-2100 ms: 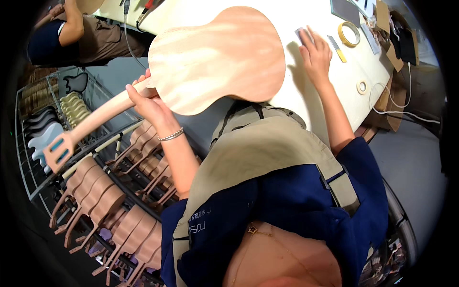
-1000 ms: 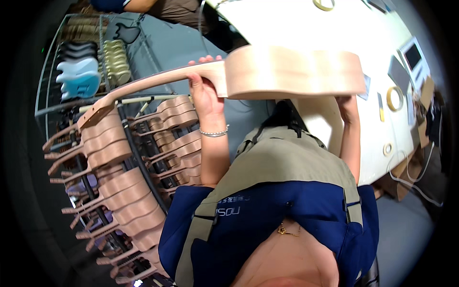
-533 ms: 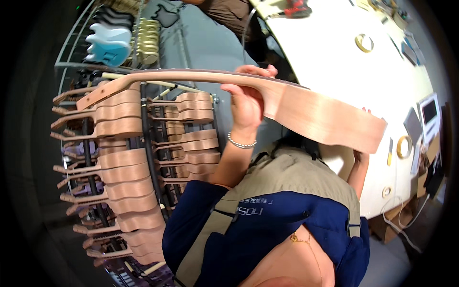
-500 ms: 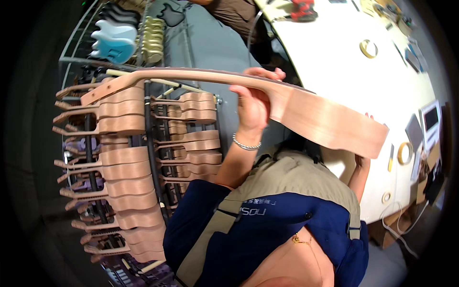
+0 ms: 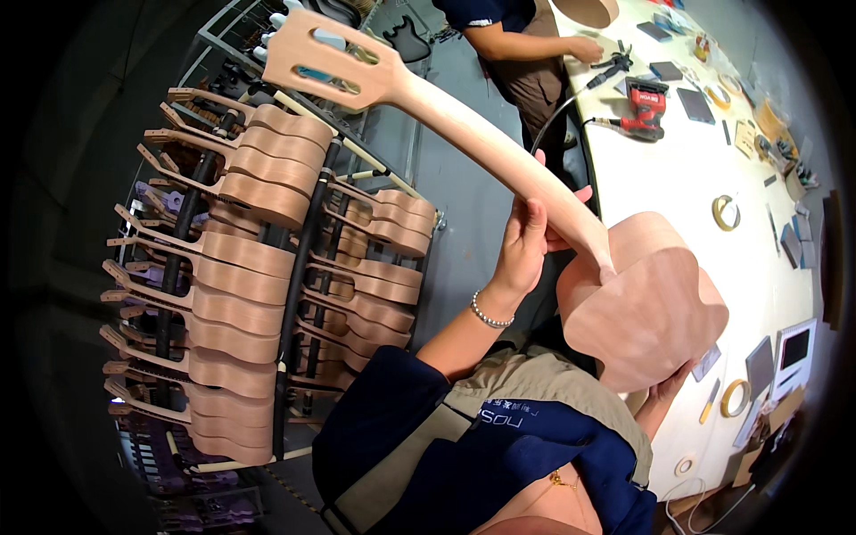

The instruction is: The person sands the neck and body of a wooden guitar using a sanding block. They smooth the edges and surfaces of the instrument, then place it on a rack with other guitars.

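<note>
An unfinished wooden guitar [image 5: 637, 303] hangs tilted across my front, its bare back facing up at me. Its slotted headstock points to the far left, and the body lies toward the right. My left hand [image 5: 526, 236], with a beaded bracelet at the wrist, is closed around the neck near the heel; some fingers are hidden behind it. At the body's lower end, my right hand [image 5: 673, 383] grips the rim, mostly covered by the guitar.
On the left, a rack [image 5: 303, 241] holds several similar unfinished guitars. A white workbench [image 5: 687, 196] runs along the right, bearing a red power sander [image 5: 644, 109], tape rolls [image 5: 727, 212] and a cutter knife [image 5: 711, 401]. A co-worker's hand [image 5: 584, 49] is at the far bench edge.
The guitar has turned from side-on to show its back, with the headstock swung farther away and the body tipped nearer me. Both hands have kept hold. The co-worker's arm has come into view.
</note>
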### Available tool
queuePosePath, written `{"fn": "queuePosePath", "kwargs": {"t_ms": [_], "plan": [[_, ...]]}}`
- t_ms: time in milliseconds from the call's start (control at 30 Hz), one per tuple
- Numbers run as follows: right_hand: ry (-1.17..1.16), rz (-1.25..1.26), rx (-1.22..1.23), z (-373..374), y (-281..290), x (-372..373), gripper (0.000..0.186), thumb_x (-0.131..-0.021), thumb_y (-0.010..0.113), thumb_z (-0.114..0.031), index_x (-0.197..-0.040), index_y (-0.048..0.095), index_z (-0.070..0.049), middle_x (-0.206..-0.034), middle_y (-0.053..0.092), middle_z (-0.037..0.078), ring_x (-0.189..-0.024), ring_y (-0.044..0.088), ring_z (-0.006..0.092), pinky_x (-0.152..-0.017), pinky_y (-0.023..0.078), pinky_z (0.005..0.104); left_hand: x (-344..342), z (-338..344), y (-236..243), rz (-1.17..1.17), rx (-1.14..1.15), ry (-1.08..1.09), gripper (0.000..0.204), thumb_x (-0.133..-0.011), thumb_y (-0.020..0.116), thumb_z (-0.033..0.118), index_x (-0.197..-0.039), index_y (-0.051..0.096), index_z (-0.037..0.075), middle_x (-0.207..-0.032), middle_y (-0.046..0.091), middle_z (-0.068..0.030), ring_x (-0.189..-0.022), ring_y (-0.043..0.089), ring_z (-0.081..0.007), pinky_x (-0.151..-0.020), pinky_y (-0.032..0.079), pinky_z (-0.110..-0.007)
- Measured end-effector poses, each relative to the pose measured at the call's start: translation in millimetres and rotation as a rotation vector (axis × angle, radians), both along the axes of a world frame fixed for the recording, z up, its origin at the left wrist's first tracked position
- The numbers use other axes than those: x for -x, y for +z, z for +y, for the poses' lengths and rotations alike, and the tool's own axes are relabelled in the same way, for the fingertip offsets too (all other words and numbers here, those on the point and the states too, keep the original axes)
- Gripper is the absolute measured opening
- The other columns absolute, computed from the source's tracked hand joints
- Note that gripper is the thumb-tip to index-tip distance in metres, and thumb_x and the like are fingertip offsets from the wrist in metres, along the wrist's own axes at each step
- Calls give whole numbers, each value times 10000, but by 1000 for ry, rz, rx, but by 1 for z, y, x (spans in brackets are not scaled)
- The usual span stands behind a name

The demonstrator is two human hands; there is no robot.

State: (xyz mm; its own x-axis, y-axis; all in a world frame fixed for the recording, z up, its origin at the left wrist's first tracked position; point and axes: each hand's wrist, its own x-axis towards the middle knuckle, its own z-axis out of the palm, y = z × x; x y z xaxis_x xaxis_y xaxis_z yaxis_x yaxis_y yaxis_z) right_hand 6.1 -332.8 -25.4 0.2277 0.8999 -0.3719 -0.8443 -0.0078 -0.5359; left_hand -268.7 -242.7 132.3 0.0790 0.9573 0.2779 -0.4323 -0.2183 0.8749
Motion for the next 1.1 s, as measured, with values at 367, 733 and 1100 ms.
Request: {"fn": "queuePosePath", "kwargs": {"t_ms": [367,733,1100], "plan": [[72,42,6,-2,5,0,596,-953,199,-463,-1404,288,-84,-1424,354,108,-1291,364,300,-1048,338,428,10,-6,7,58,22,3,668,-942,156,570,-1471,-8,197,-1293,497,-194,-1092,574,-203,-862,501,-329],[183,90,98,4,13,22,558,-947,251,-471,-1303,419,-76,-1222,537,123,-993,571,277,-786,487,379,33,8,22,-157,-31,20,686,-850,484,588,-1274,400,56,-930,607,-98,-1035,595,-323,-946,443,-478],[492,18,262,1,-44,36,595,-930,272,-537,-1258,453,-74,-1126,581,131,-798,615,266,-605,504,329,49,5,25,-116,-34,49,599,-833,576,530,-1185,466,59,-874,605,-93,-870,640,-291,-864,499,-459]]}}
